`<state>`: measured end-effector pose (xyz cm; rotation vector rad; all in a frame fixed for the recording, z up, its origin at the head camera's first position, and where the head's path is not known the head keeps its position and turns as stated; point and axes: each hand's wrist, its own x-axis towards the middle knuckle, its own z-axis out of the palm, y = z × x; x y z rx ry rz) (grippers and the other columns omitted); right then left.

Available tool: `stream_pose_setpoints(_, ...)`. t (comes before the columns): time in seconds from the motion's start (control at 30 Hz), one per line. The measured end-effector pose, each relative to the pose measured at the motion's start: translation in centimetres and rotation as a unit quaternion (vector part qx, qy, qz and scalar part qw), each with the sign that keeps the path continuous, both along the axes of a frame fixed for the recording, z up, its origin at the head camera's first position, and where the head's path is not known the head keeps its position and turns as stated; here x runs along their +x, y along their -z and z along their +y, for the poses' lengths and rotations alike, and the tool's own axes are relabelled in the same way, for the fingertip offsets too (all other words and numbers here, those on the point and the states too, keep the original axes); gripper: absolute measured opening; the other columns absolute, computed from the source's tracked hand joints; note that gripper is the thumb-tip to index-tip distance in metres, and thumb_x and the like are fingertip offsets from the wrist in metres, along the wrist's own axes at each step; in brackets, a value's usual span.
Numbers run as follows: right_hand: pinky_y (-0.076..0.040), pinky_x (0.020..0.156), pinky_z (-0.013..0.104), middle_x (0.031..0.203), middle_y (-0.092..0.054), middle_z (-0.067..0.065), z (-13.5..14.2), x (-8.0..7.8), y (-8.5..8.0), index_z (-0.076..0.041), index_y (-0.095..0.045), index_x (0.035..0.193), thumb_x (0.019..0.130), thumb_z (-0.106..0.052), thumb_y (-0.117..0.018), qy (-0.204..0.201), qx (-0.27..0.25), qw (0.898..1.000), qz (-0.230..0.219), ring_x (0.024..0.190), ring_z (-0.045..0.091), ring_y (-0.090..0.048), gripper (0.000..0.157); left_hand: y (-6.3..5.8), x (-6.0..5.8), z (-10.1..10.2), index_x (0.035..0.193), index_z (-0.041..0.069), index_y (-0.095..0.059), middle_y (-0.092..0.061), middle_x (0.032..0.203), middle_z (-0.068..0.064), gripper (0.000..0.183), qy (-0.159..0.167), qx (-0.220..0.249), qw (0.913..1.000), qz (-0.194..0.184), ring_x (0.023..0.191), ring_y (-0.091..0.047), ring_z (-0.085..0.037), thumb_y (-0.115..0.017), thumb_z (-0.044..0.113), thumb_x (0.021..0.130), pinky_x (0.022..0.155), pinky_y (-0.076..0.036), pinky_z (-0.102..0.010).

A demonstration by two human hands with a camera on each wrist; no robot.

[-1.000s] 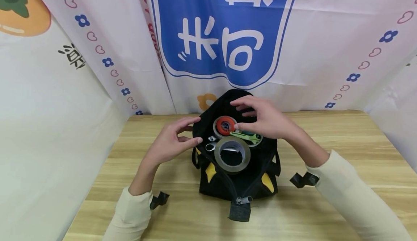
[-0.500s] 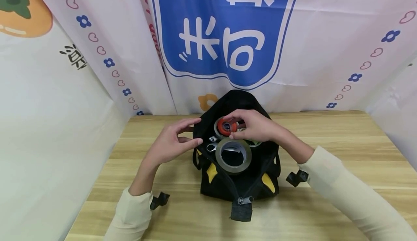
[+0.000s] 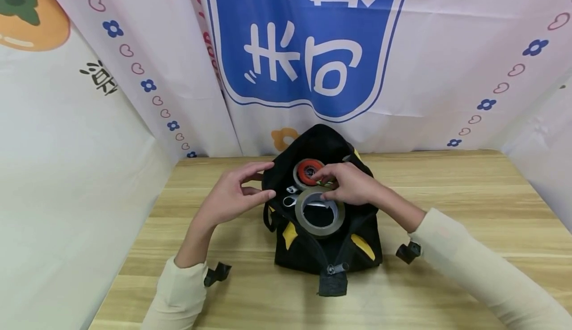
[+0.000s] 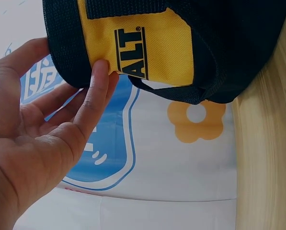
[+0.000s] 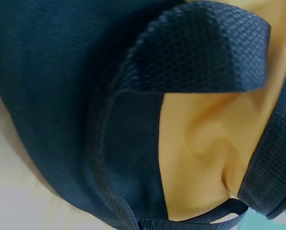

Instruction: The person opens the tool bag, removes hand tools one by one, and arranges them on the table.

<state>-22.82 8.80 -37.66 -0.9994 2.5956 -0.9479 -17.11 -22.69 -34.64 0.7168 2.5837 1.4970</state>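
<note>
A black bag (image 3: 286, 255) with yellow patches stands unzipped on the table. My left hand (image 3: 237, 191) touches its left rim with relaxed, spread fingers. In the left wrist view, the thumb of this hand (image 4: 51, 129) rests near the yellow panel (image 4: 171, 52). My right hand (image 3: 350, 183) reaches into the bag, index finger and thumb apart. Between them shows a bit of a light green item (image 3: 327, 183); contact is unclear, other fingers are hidden. A roll of brown packing tape (image 3: 304, 221) lies below, and a red-centred roll (image 3: 308, 171) sits behind.
Metal wrench ends (image 3: 289, 201) poke out left of the tape rolls. The zipper pull (image 3: 337, 269) lies at the bag's front. A printed white and blue cloth (image 3: 348, 87) hangs right behind the wooden table (image 3: 447, 186). Webbing straps (image 5: 195, 52) loop along the bag's side.
My right hand has come down into the bag, passing the red-centred roll toward the light green item. The bag's right rim has shifted and folded outward. The left hand stays at the rim.
</note>
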Motion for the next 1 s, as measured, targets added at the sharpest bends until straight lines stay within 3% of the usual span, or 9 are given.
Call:
stream_pose_setpoints(0.37,-0.062,0.101,0.046,0.127,-0.078,0.007,-1.2,0.5,0.4,-0.01,-0.079,0.126,0.091,0.003,-0.08,0.005,0.04,0.998,0.057,0.119,0.026,-0.072,0.038,-0.2,0.0,-0.2,0.151,0.003,-0.06,-0.062,0.152,-0.017,0.06,0.004,0.001,1.0,0.004,0.13,-0.066,-0.041,-0.082,0.007,0.095,0.095,-0.065,-0.031)
stream_pose_setpoints(0.63,-0.065,0.089,0.04,0.119,-0.08,0.005,-0.4,0.7,0.0,-0.011,-0.081,0.121,0.089,0.003,-0.08,0.005,0.05,0.998,0.047,0.102,0.02,-0.073,0.035,-0.1,0.2,-0.2,0.151,0.005,-0.061,-0.062,0.153,-0.016,0.06,0.003,-0.009,0.9999,0.008,0.13,-0.067,-0.038,-0.082,0.008,0.095,0.095,-0.065,-0.031)
stream_pose_setpoints(1.0,-0.064,0.086,0.041,0.118,-0.081,0.006,1.4,1.4,-1.8,-0.011,-0.083,0.116,0.087,0.002,-0.081,0.012,0.048,0.998,0.046,0.101,0.023,-0.073,0.032,-0.1,0.3,-0.5,0.151,0.005,-0.061,-0.061,0.154,-0.015,0.06,-0.007,-0.019,0.9998,0.01,0.131,-0.067,-0.036,-0.083,0.009,0.095,0.097,-0.065,-0.032)
